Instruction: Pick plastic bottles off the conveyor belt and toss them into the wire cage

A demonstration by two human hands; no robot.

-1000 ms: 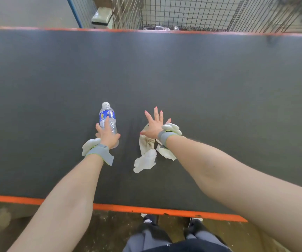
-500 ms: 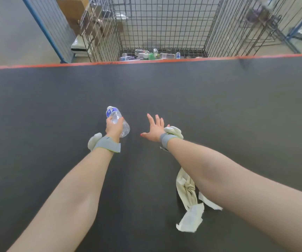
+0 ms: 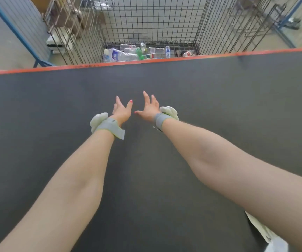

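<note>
Head view: my left hand [image 3: 121, 110] and right hand [image 3: 148, 108] reach over dark grey conveyor belt [image 3: 219, 99], fingers spread wide, holding nothing. Clear plastic bottles [image 3: 121, 55] lie in black wire cage [image 3: 150, 19]. None visible on belt. Next pick, I judge: grip mid-body, lob high past orange belt edge [image 3: 164, 60].

A pale, crumpled cloth [image 3: 267, 233] lies at the lower right, partly hidden and cut off by the frame's edge. At upper left, a blue-framed mesh panel [image 3: 19, 28] slants across a grey concrete floor [image 3: 3, 55]. Just beside the panel stands a wire rack [image 3: 70, 30] holding brown cartons [image 3: 63, 17], blurred in the shot. A white sack [image 3: 57, 43] with a dark band sits on the floor at the rack's foot. At upper right, a tangle of bare wire frames [image 3: 252, 24] stands near a blue metal post [image 3: 290, 17].
</note>
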